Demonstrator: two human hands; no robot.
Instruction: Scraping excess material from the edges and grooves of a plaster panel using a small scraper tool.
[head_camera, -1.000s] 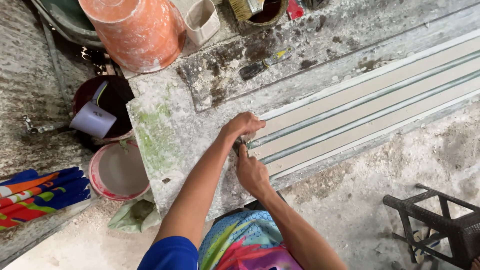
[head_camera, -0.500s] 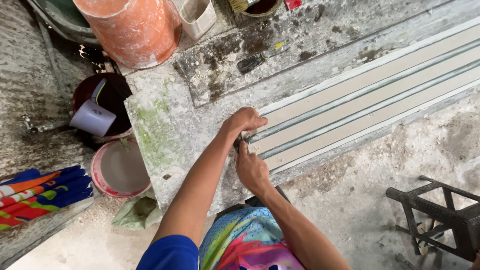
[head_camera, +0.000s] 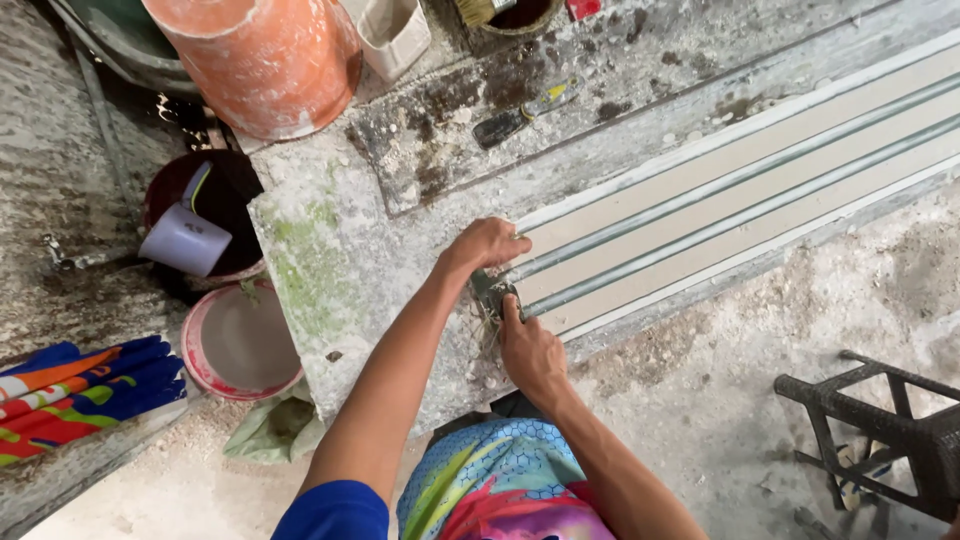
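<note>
Here, both hands meet at the near-left end of a long cream mould (head_camera: 760, 190) that lies slantwise across a rough, stained concrete counter (head_camera: 330, 270). Two grey metal rods (head_camera: 700, 215) run side by side along the mould's length, away to the far right. The left hand (head_camera: 487, 243) rests on the counter at the mould's end, its grip curled closed over the end of the farther rod, knuckles up. The right hand (head_camera: 528, 345) lies just nearer, fingers bent, its grip pinched shut on a small dark tool (head_camera: 490, 295) pressed against the end of the nearer rod; what kind of tool it is cannot be told. The two hands are just beside each other, almost touching.

Farther off on the counter lies a scraper (head_camera: 525, 112) with a dark blade. At the far left stands an orange bucket (head_camera: 262, 60), with a pale cup-shaped container (head_camera: 392, 35) beside it. Left of the counter, lower down, a lilac jug (head_camera: 185, 240) sits in a dark red pail (head_camera: 225, 190), and a shallow pink basin (head_camera: 240, 345) stands nearer. A bright striped cloth (head_camera: 75, 395) lies at the near left, and a dark metal frame (head_camera: 880, 420) stands at the near right on the sandy floor (head_camera: 720, 400).
</note>
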